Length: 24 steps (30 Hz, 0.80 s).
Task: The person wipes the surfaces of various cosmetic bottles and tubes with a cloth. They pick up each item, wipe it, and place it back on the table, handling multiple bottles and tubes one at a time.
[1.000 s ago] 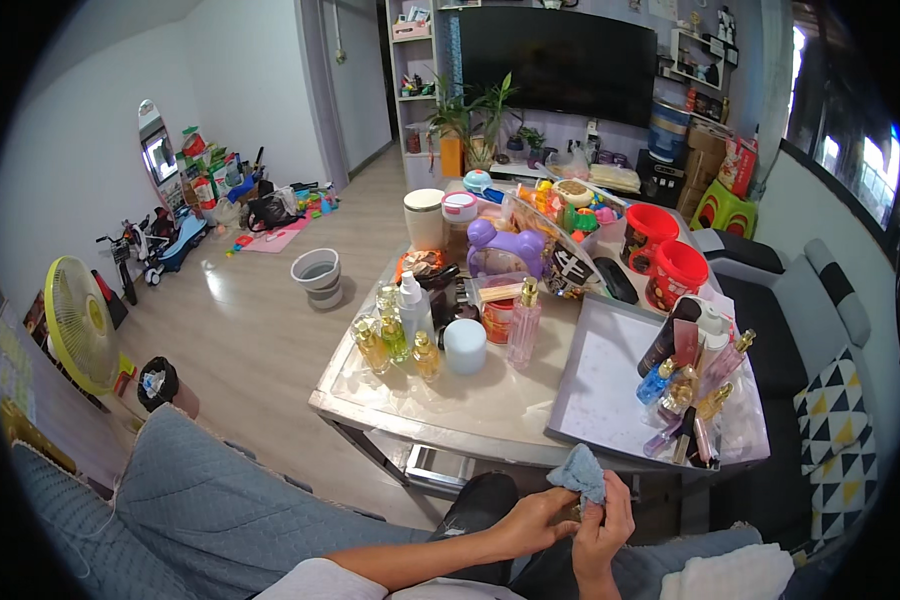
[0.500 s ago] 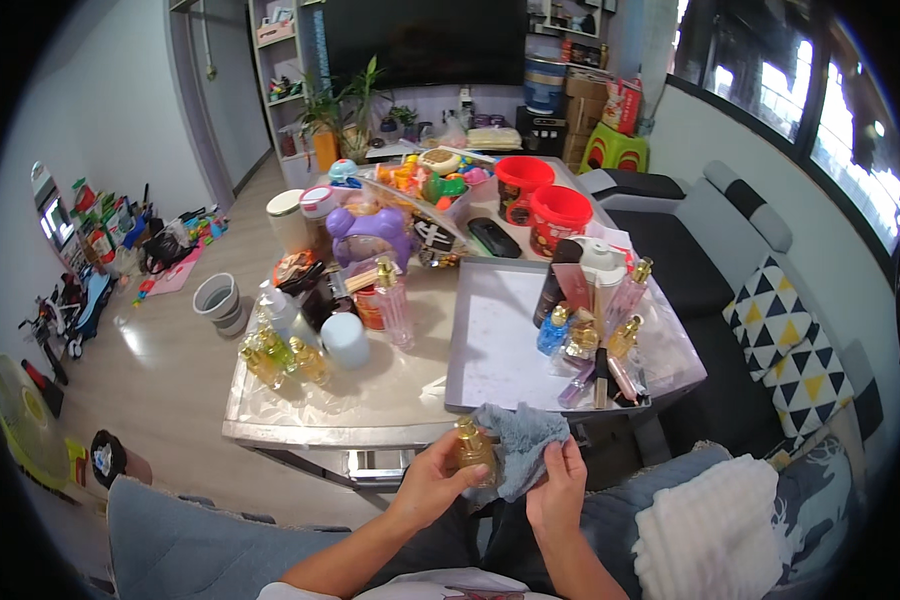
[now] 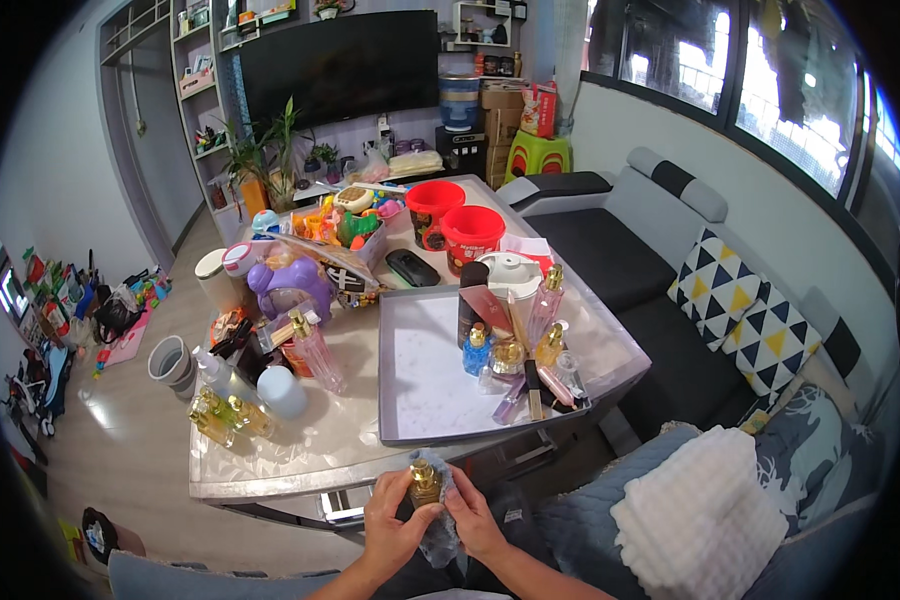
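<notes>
A gold perfume bottle (image 3: 425,484) with a gold cap is held upright in front of me, just short of the table's near edge. My left hand (image 3: 395,520) grips it from the left, thumb across its front. A grey-blue cloth (image 3: 438,545) wraps behind and beside the bottle and hangs below it. My right hand (image 3: 475,515) is closed on the cloth, pressing it to the bottle's right side. Beyond my hands lies a shallow grey tray (image 3: 420,385), with several perfume bottles, a blue bottle (image 3: 476,352) and cosmetic tubes grouped on its right part.
Several yellow perfume bottles (image 3: 213,417), a white jar (image 3: 282,392) and a tall pink bottle (image 3: 317,358) stand at the table's left. Farther back are a purple toy bear (image 3: 292,290), red buckets (image 3: 473,232) and a dark case (image 3: 411,267). A black-grey sofa (image 3: 595,245) flanks the right.
The cloth, held out to the bottle's right before, is now wrapped against it, and my hands have come together. My view has turned to the right.
</notes>
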Each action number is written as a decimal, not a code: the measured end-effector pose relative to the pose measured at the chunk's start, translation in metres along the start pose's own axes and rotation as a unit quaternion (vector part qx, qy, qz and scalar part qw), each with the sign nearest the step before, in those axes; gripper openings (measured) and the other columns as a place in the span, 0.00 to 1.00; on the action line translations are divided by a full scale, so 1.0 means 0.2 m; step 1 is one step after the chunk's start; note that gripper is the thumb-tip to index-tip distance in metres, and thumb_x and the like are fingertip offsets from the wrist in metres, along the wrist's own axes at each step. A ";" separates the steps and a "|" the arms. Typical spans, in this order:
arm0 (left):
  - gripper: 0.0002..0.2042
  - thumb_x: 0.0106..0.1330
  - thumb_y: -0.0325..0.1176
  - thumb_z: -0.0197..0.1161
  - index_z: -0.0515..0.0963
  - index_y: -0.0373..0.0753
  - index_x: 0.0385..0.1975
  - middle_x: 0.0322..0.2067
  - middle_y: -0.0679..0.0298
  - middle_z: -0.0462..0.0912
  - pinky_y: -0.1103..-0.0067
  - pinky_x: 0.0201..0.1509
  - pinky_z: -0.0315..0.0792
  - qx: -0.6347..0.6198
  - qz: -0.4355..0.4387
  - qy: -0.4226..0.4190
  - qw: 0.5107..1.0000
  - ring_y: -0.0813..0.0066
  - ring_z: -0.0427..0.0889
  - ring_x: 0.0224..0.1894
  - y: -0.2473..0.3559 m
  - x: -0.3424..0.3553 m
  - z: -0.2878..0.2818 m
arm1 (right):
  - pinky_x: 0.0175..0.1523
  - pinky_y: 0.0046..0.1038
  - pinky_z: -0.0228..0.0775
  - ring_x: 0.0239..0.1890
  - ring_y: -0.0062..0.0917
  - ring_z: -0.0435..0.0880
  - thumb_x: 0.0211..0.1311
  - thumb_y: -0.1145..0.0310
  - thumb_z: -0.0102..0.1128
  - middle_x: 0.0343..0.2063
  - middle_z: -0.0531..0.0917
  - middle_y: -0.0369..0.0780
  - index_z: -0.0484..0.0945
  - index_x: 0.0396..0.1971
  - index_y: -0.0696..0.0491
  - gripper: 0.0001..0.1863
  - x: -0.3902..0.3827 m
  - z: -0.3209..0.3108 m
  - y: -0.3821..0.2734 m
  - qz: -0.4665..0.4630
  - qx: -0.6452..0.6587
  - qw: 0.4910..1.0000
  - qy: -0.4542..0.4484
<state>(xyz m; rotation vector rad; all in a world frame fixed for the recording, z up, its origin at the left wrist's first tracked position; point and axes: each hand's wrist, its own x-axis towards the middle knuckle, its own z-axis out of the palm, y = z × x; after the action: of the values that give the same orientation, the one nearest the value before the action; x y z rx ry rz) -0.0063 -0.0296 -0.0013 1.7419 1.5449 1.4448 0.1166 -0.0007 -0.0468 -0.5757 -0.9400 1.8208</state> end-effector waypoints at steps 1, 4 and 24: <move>0.23 0.47 0.30 0.70 0.73 0.33 0.45 0.37 0.55 0.75 0.75 0.42 0.70 -0.005 0.000 -0.006 1.000 0.60 0.75 0.39 -0.01 0.00 0.00 | 0.57 0.19 0.57 0.51 0.17 0.67 0.69 0.64 0.44 0.50 0.71 0.36 0.61 0.58 0.60 0.22 0.00 0.01 0.01 0.001 0.010 1.000 0.025; 0.23 0.47 0.30 0.70 0.73 0.33 0.44 0.36 0.55 0.76 0.74 0.42 0.70 -0.004 0.013 -0.021 1.000 0.60 0.75 0.39 0.01 -0.01 0.01 | 0.51 0.19 0.65 0.44 0.15 0.73 0.70 0.64 0.42 0.43 0.76 0.35 0.68 0.51 0.59 0.17 0.00 0.02 0.03 0.006 0.041 0.994 0.099; 0.25 0.45 0.31 0.71 0.73 0.35 0.45 0.40 0.55 0.73 0.73 0.51 0.66 -0.017 -0.047 0.038 0.998 0.59 0.71 0.47 0.04 -0.01 0.04 | 0.44 0.22 0.71 0.39 0.20 0.78 0.70 0.62 0.41 0.37 0.79 0.37 0.71 0.45 0.57 0.15 0.01 0.10 0.00 0.056 0.094 0.980 0.169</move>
<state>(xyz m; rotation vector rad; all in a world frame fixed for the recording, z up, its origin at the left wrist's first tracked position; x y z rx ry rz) 0.0053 -0.0312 0.0010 1.5903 1.6075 1.4986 0.1014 -0.0047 -0.0351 -0.8005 -0.5101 1.8134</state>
